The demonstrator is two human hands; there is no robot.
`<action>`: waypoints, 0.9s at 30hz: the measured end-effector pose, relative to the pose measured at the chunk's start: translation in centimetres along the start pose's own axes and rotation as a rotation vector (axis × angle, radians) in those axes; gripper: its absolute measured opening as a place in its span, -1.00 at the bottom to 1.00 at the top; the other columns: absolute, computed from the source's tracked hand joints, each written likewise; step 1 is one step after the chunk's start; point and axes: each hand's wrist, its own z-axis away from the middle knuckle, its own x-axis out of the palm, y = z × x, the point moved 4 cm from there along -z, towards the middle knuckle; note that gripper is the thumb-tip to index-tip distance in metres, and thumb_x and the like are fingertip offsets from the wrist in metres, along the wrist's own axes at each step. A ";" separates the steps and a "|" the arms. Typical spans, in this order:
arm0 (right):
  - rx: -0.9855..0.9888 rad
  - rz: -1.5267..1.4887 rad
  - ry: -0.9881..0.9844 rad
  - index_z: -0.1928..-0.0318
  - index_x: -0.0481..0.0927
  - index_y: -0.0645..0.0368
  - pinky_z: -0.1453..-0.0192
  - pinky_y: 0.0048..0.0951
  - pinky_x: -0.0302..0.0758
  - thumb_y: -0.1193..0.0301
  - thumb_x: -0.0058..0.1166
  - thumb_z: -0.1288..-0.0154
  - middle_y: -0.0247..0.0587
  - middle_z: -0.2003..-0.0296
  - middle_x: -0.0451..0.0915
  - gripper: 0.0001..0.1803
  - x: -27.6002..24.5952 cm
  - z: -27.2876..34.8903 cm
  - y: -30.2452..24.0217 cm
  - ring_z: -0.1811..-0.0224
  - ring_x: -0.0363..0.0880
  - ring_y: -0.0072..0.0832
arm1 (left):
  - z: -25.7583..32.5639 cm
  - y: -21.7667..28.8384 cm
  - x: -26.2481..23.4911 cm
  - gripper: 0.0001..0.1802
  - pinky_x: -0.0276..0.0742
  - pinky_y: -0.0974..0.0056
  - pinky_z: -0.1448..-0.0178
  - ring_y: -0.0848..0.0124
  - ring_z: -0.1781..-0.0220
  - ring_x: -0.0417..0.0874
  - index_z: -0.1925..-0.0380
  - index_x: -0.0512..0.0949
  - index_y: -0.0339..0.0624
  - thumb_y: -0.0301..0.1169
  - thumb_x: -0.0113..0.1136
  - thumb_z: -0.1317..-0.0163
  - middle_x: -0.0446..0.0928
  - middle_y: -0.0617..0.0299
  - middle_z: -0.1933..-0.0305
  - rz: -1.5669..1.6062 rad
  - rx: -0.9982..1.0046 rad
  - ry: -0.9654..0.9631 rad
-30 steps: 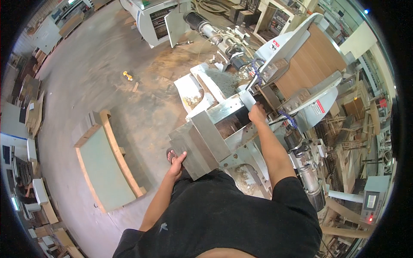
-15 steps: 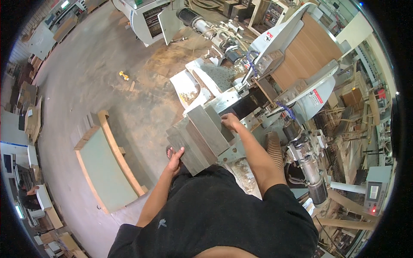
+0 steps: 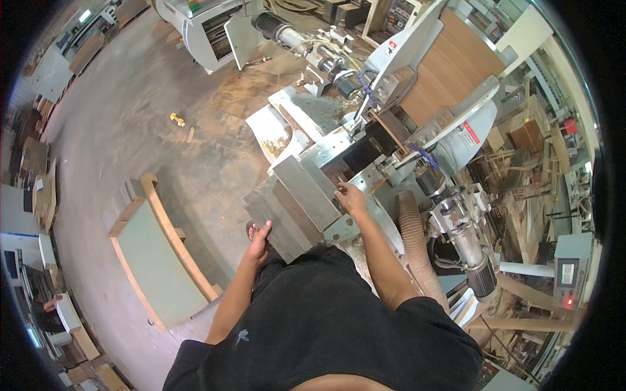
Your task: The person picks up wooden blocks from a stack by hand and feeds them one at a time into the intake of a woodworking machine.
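- While we look down from the head, we see a pile of flat gray boards (image 3: 277, 215) right in front of the person's belly, at the near end of a big machine (image 3: 330, 144).
- On top of that pile we see one more gray board, the top board (image 3: 306, 192), set toward the machine.
- We see the left hand (image 3: 259, 242) pinching the near left edge of the gray boards, thumb on top; we cannot see its other fingers well.
- We see the right hand (image 3: 352, 198) with bent fingers by the far right edge of the top board; we cannot tell if it grips anything.
- We see the two hands well apart, with the boards between them.
- Past the boards, we see brown wood (image 3: 450, 68) between the machine's white side plates.
- To the right, we spot a fat, ribbed tan hose (image 3: 411, 228) and a gray box (image 3: 570, 280) with a little screen and red light.
- To the left, we find a pale green panel (image 3: 160, 260) with wooden sides on the floor, and a small yellow thing (image 3: 176, 120) farther off.
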 end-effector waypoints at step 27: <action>-0.130 0.019 0.118 0.16 0.64 0.21 0.05 -0.27 0.50 0.41 0.10 0.04 0.04 0.27 0.62 -0.65 0.3 0.6 0.2 0.22 0.59 -0.10 | -0.1 -0.2 -0.5 -0.21 0.23 0.05 -0.35 0.18 -0.30 0.33 -0.27 0.21 -0.24 0.13 0.02 -0.24 0.30 0.07 -0.28 -0.082 0.059 0.044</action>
